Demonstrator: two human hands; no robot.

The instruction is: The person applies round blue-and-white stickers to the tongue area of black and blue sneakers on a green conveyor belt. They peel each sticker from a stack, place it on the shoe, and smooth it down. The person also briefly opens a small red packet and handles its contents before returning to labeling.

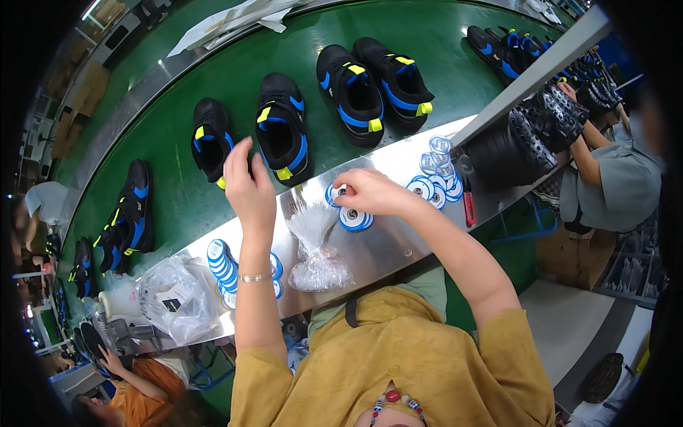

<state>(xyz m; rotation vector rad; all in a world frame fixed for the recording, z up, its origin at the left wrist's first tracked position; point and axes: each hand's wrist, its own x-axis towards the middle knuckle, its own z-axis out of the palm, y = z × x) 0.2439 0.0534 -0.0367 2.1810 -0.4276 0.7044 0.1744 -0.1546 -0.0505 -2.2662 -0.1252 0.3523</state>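
Head view: the right hand (pixel 370 192) pinches a round blue-and-white tag (pixel 331 196); the left hand's (pixel 249 188) grip is unclear; tag piles (pixel 223 265) apparently remain.

discs (pixel 355 219) — blue and white

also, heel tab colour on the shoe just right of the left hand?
Heel tab: bright yellow; shows in head view.
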